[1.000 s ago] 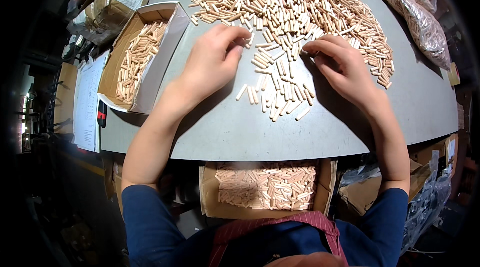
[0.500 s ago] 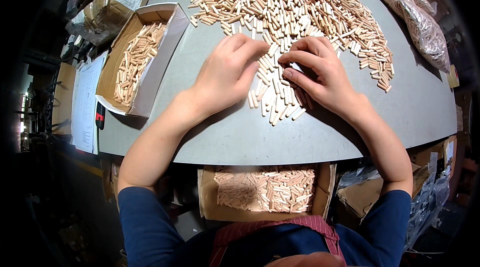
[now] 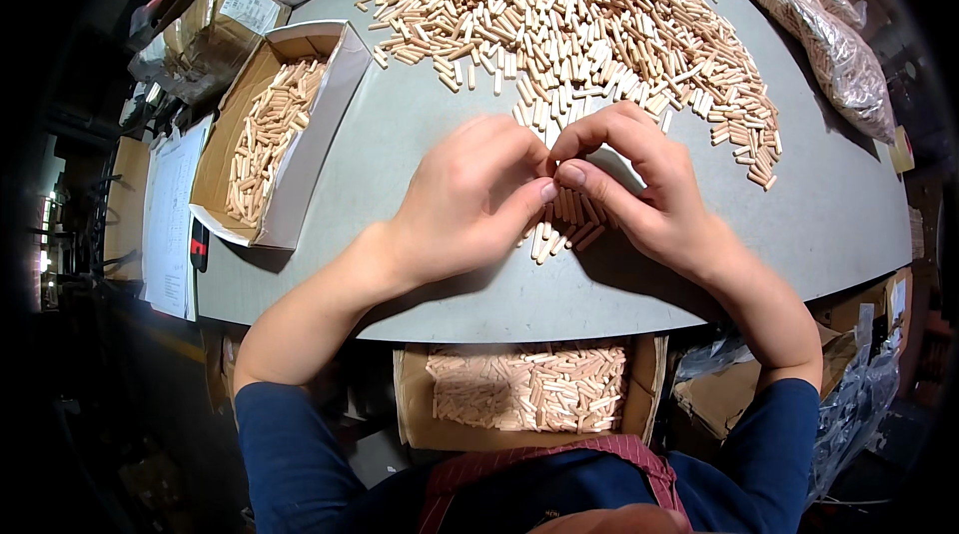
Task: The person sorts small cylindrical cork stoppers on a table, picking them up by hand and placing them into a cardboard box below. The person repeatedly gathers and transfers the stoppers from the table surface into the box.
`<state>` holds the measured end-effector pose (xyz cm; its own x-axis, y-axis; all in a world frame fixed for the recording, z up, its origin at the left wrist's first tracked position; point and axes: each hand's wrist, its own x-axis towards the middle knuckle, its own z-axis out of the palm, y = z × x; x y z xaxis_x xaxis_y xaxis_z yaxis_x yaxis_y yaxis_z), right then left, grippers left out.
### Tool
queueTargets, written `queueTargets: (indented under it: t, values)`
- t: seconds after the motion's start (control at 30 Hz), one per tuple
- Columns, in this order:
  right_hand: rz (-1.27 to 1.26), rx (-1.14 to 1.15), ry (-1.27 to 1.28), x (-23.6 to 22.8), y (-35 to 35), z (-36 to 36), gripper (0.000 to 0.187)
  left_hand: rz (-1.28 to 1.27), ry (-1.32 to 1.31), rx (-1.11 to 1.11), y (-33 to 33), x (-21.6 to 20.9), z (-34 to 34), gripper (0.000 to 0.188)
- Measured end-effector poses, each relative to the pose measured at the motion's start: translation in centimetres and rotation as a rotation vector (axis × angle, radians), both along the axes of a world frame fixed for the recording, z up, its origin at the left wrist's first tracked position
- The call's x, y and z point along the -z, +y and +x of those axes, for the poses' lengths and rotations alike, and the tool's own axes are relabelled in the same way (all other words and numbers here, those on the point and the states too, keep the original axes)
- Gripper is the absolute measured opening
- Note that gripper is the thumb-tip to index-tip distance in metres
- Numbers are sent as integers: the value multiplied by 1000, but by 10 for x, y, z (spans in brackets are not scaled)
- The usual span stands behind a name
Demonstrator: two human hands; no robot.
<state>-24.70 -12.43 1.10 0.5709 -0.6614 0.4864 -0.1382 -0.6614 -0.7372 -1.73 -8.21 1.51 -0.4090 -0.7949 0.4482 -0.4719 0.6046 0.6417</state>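
A large heap of short wooden dowels (image 3: 589,19) spreads over the far side of the grey table (image 3: 420,304). A narrow trail of them runs toward me, down between my hands. My left hand (image 3: 470,199) and my right hand (image 3: 644,174) meet above this trail, thumbs and fingertips bent together in a pinch. Whatever lies between the fingertips is hidden. Below them, loose dowels (image 3: 549,239) lie on the table, partly in the shadow of my hands.
On the left stands an open cardboard box (image 3: 335,84) part-filled with dowels, beside paper sheets (image 3: 170,224) and a red-and-black tool (image 3: 199,246). Under the table's front edge sits another carton (image 3: 415,414) of dowels. A clear bag (image 3: 829,54) full of dowels lies at far right.
Both hands have come nearer to me and closer together, and their fingertips now meet over the trail. The left hand has moved right. The view has shifted slightly.
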Motion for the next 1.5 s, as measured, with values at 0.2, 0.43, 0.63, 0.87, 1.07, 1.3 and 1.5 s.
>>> queueTargets:
  t: [0.2, 0.43, 0.63, 0.87, 1.07, 1.3, 1.5]
  values:
    - [407, -55, -147, 3, 4, 2, 21, 316, 243, -8, 5, -4, -4, 12]
    - [160, -85, -44, -1, -2, -3, 16, 446, 256, 13, 7, -8, -2, 12]
    - [409, -38, -107, -1, 10, 2, 16, 306, 133, -132, 8, -14, -1, 10]
    - [384, -13, -115, 1, 8, -1, 18, 194, 156, -108, 4, -14, 2, 10]
    - [380, -77, -125, 3, 4, -2, 21, 191, 55, -15, 6, -13, 6, 8]
    - [283, -134, -63, -1, 5, -4, 19, 272, 138, 105, 7, -3, 4, 5]
    - [211, -185, -33, -3, 9, -3, 15, 197, 42, 129, 7, -5, 4, 9]
